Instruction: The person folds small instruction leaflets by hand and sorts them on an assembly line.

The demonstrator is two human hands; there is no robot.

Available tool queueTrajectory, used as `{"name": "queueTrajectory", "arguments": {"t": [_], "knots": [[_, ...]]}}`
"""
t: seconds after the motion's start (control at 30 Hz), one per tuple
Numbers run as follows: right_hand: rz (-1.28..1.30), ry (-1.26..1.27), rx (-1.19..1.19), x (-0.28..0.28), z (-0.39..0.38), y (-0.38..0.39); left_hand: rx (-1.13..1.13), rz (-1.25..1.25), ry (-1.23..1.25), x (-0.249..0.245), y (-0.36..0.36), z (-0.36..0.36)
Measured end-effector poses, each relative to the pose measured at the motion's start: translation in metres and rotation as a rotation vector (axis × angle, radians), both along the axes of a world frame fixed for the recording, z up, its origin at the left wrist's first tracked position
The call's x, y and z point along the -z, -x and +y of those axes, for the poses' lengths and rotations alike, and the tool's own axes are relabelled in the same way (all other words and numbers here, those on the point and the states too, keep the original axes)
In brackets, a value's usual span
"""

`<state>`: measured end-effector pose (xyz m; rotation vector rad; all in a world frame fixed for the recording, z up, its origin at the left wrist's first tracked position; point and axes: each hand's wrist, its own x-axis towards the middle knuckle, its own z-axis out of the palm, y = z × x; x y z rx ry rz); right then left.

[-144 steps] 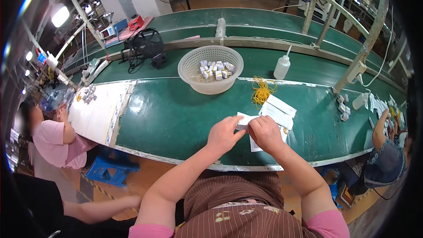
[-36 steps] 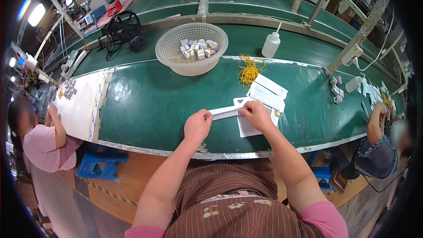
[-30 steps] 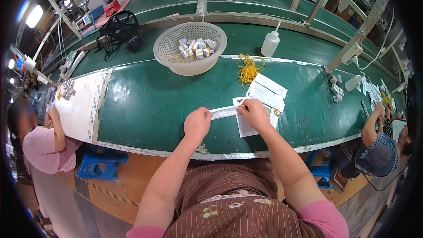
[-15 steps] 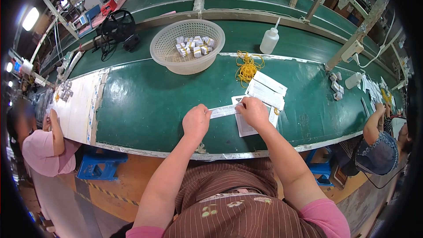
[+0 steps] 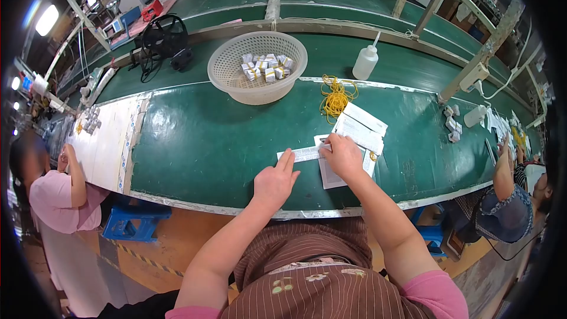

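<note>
A narrow folded strip of printed paper (image 5: 305, 154) lies across the green tabletop in front of me. My left hand (image 5: 275, 181) rests at the strip's left end, its fingers stretched out and pressing on the paper. At the other end my right hand (image 5: 344, 157) has its fingers closed on the strip. Under and beside that hand is a white sheet with a dark-edged panel (image 5: 334, 178), partly covered. Just beyond it sits a stack of printed paper leaflets (image 5: 361, 128), and a small yellow rubber band (image 5: 372, 156) lies by its lower edge.
A white plastic basket (image 5: 222, 70) holds several small banded paper bundles (image 5: 269, 73). Yellow rubber bands (image 5: 335, 101) lie in a heap near a squeeze bottle (image 5: 365, 62). A black fan (image 5: 164, 38) stands back left. Other people sit at the left (image 5: 56, 198) and right (image 5: 502, 210).
My left hand has gone from pinching the strip's end to laying extended fingers on it. The strip has come down to the table. My right hand keeps its hold.
</note>
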<state>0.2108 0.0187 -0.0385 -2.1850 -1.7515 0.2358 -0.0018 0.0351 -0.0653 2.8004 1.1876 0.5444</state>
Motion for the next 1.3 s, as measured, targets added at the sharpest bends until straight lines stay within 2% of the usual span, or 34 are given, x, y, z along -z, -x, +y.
{"name": "queueTrajectory", "arguments": {"t": [0.03, 0.13, 0.17, 0.27, 0.43, 0.57, 0.7, 0.8, 0.87, 0.9, 0.93, 0.97, 1.0, 1.03, 1.1, 1.13, 1.23, 1.27, 1.3], "knots": [[-0.079, -0.058, -0.023, -0.002, -0.004, 0.004, -0.002, 0.018, 0.010, 0.000, 0.000, -0.003], [0.067, -0.244, -0.444, -0.009, -0.016, 0.034, -0.022, 0.048, 0.015, -0.002, 0.001, -0.003], [0.047, -0.188, -0.546, 0.003, -0.026, 0.047, -0.022, 0.046, 0.014, 0.004, 0.002, -0.002], [-0.065, -0.186, -0.444, 0.020, -0.041, 0.036, -0.015, 0.056, 0.019, -0.002, 0.004, 0.000], [-0.177, -0.076, -0.331, 0.013, -0.045, 0.001, -0.001, 0.066, 0.024, -0.014, 0.023, 0.001], [-0.284, -0.245, -0.382, 0.003, -0.038, 0.000, 0.027, 0.035, -0.075, -0.008, 0.018, 0.006], [-0.327, -0.224, -0.421, 0.004, -0.019, 0.004, 0.005, 0.168, -0.123, 0.001, -0.004, 0.021], [-0.345, -0.281, -0.387, 0.014, -0.010, 0.003, 0.030, 0.136, -0.135, -0.005, -0.002, 0.038], [-0.274, -0.319, -0.378, 0.013, -0.007, 0.000, 0.001, -0.036, -0.026, -0.004, 0.007, 0.045], [-0.120, -0.268, -0.334, 0.008, -0.007, -0.001, -0.017, -0.120, 0.030, -0.009, 0.010, 0.047], [0.035, -0.215, -0.291, 0.000, -0.008, -0.003, -0.104, -0.194, 0.272, -0.014, 0.011, 0.048], [0.191, -0.155, -0.249, -0.003, -0.009, -0.006, -0.091, -0.211, 0.391, -0.020, 0.015, 0.050], [0.508, -0.082, -0.141, -0.002, -0.007, -0.012, -0.078, -0.228, 0.511, -0.023, 0.022, 0.054], [0.664, -0.058, -0.128, -0.004, -0.007, -0.018, -0.064, -0.246, 0.628, -0.026, 0.026, 0.056], [0.971, -0.013, -0.096, -0.011, -0.008, -0.028, -0.200, -0.341, 0.818, -0.030, 0.029, 0.055], [1.006, -0.080, -0.074, -0.010, -0.008, -0.028, -0.268, -0.390, 0.911, -0.032, 0.030, 0.053], [0.451, -0.422, -0.088, -0.033, -0.021, -0.013, -0.453, -0.744, 1.303, -0.041, 0.027, 0.039], [0.154, -0.558, -0.191, -0.045, -0.026, -0.003, -0.383, -0.841, 1.488, -0.049, 0.022, 0.031], [0.042, -0.686, -0.388, -0.054, -0.029, 0.001, -0.343, -0.934, 1.668, -0.063, 0.016, 0.023]]}}
